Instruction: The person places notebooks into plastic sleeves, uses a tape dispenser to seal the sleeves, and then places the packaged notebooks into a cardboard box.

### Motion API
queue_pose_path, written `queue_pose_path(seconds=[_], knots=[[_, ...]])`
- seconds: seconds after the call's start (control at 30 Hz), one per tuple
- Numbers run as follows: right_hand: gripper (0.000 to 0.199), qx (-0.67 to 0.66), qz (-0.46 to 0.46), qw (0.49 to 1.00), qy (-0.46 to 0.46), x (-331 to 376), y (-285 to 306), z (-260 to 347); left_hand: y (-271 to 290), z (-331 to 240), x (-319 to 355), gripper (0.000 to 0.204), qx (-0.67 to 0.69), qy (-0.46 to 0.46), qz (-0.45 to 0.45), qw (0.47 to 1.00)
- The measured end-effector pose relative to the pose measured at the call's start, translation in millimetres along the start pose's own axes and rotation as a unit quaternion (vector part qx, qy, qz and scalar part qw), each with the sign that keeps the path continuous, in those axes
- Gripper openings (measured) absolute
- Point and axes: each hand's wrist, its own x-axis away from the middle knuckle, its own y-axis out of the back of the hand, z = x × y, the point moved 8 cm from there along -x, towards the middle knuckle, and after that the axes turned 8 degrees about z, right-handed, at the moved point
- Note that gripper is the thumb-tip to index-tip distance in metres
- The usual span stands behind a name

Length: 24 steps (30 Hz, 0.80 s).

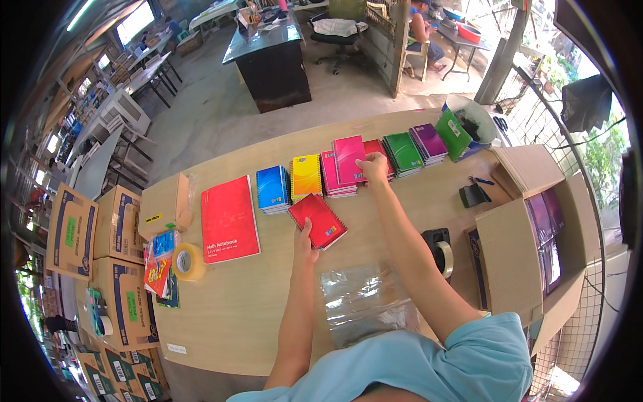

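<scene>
In my left hand (306, 242) is a small red spiral notebook (317, 221), tilted above the table, the thumb lying over its cover. My right hand (374, 166) reaches across the table and grips a pink spiral notebook (349, 158) by its right edge, over the pink stack (331, 175). Beside that stack stand piles of blue notebooks (272, 188), yellow notebooks (306, 175), green notebooks (403, 152) and purple notebooks (429, 142). A red pile (377, 149) shows partly behind my right hand. Clear plastic bags (365, 295) lie near my body.
A large red notebook (230, 220) and a tape roll (189, 262) lie left. At right are a tape dispenser (438, 251), a black-and-blue tool (475, 193) and an open carton (510, 258) with purple packs. Cartons (120, 301) stack at the left edge. A bin (477, 120) stands far right.
</scene>
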Motion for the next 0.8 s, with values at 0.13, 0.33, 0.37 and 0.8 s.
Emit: queue_pose_path(seconds=[0.13, 0.33, 0.37, 0.8], knots=[[0.049, -0.115, 0.075, 0.989, -0.052, -19, -6, -27, -11, 18, -7, 0.049, 0.004, 0.024, 0.014, 1.000], [0.059, 0.273, 0.036, 0.953, -0.124, 26, -57, 12, 17, 26, 2, 0.050, 0.003, 0.011, -0.035, 0.999], [0.058, 0.285, 0.036, 0.949, -0.128, 25, -54, 11, 13, 29, 4, 0.050, 0.003, 0.014, -0.033, 0.999], [0.061, 0.037, 0.172, 0.976, 0.130, 110, -10, 30, -28, 4, 32, 0.052, 0.141, -0.007, 0.090, 0.986]])
